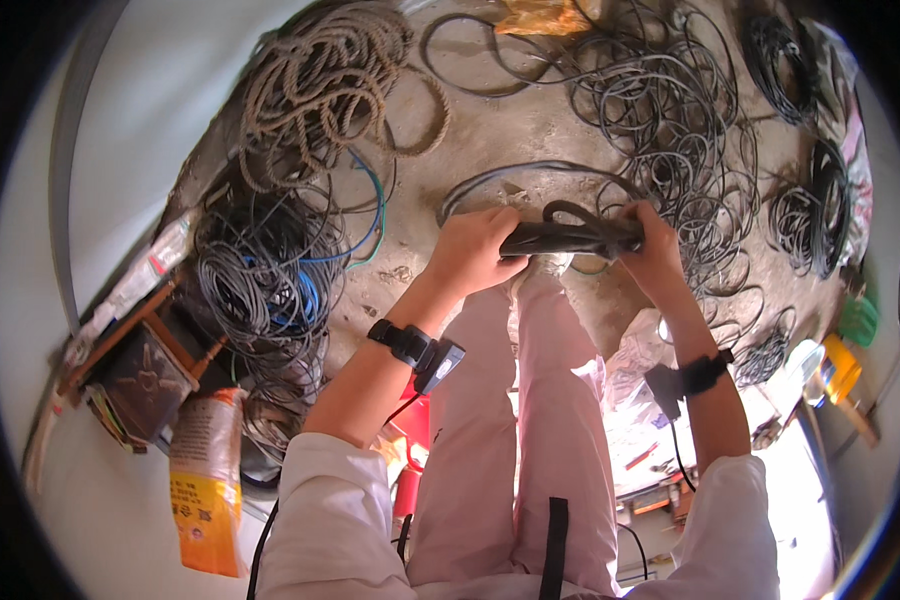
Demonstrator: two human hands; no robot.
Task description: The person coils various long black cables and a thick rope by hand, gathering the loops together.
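Both my hands hold a bundled coil of black cable (559, 238) in front of my lower legs. My left hand (474, 246) grips its left end, and my right hand (654, 244) grips the right end, near a short loop that stands up from the bundle. Beyond the hands, a wider loop of dark cable (529, 168) arches over the floor; whether it joins the held bundle cannot be told. The fingertips of both hands are partly hidden.
A heap of brown rope (322, 90) lies at the upper left, above tangled grey and blue cables (270, 270). Loose dark cable (652, 97) spreads across the upper right floor (495, 127). An orange and white sack (208, 480) stands at the lower left; a green plastic item (858, 320) is far right.
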